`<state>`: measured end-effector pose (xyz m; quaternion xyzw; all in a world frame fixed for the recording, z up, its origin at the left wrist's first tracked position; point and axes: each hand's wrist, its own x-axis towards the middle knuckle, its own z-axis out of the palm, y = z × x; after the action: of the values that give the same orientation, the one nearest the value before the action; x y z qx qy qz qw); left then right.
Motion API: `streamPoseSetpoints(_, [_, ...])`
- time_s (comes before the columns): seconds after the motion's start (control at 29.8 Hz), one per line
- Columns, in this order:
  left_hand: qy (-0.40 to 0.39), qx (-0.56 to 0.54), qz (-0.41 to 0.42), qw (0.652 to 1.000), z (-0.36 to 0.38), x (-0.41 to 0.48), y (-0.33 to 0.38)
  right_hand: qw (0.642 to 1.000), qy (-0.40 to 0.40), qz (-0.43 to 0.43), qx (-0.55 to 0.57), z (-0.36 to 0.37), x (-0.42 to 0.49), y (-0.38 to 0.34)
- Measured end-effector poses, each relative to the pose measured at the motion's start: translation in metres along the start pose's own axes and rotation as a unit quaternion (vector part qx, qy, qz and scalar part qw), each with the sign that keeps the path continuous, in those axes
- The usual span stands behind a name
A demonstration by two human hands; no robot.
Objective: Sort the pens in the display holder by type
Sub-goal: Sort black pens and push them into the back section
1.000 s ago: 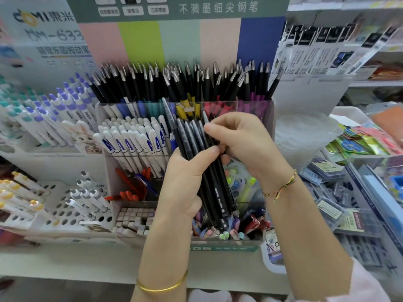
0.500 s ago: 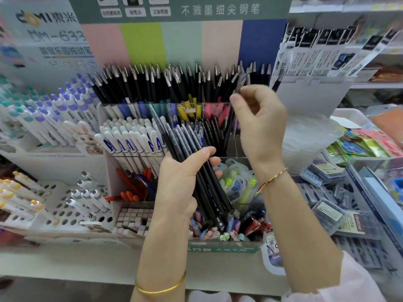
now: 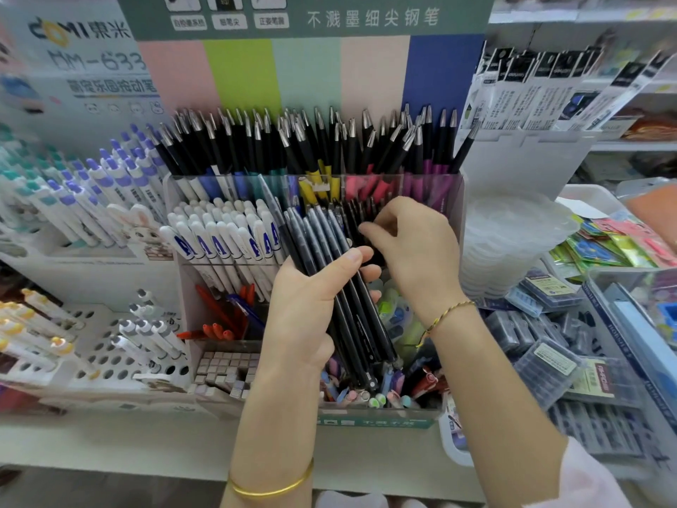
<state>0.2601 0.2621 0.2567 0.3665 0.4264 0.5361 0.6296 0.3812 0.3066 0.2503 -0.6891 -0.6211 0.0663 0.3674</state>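
A clear tiered display holder (image 3: 460,199) stands on the shelf. Its back row is full of black pens with silver tips (image 3: 329,148). The middle tier has white pens with blue clips (image 3: 219,243) on the left and short black pens on the right. My left hand (image 3: 304,317) grips a bundle of black pens (image 3: 348,298), slanted up to the left over the holder. My right hand (image 3: 417,251) is just right of the bundle, its curled fingertips pinching the top of a black pen there. Mixed coloured pens (image 3: 384,395) fill the front tier.
Red pens (image 3: 219,324) lie in a lower left compartment above small cube erasers (image 3: 227,368). A white perforated pen stand (image 3: 110,357) and purple-capped pens (image 3: 110,185) are at left. Stacked clear tubs (image 3: 505,243), refill boxes (image 3: 549,361) and hanging packets (image 3: 549,86) crowd the right.
My right hand pulled a black pen from the bundle, lifted it to the back row, then came back down beside the bundle. My left hand kept holding the bundle.
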Motion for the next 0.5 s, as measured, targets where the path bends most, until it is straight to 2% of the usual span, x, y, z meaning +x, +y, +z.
streamPoseSetpoints(0.07, [-0.010, 0.001, -0.001, 1.000, 0.000, 0.000, 0.000, 0.995, 0.012, -0.013, 0.098, -0.009, -0.001, -0.005])
streamPoseSetpoints(0.13, [-0.027, -0.006, -0.001, 1.000, 0.000, 0.001, 0.000, 0.977, -0.055, -0.002, 0.206, -0.019, -0.002, -0.012])
streamPoseSetpoints(0.2, [-0.038, -0.009, 0.005, 0.999, 0.001, 0.001, 0.000, 0.943, -0.153, 0.021, 0.293, -0.027, -0.005, -0.016])
streamPoseSetpoints(0.3, [-0.033, -0.005, 0.012, 0.999, -0.001, 0.003, -0.002, 0.920, -0.215, 0.035, 0.326, -0.029, -0.007, -0.017])
streamPoseSetpoints(0.4, [-0.030, -0.008, 0.008, 0.999, -0.002, 0.003, -0.002, 0.890, -0.178, 0.082, 0.411, -0.026, -0.003, -0.013])
streamPoseSetpoints(0.5, [-0.001, -0.019, 0.002, 1.000, -0.006, 0.004, -0.001, 0.878, -0.058, 0.097, 0.465, -0.028, 0.006, -0.014])
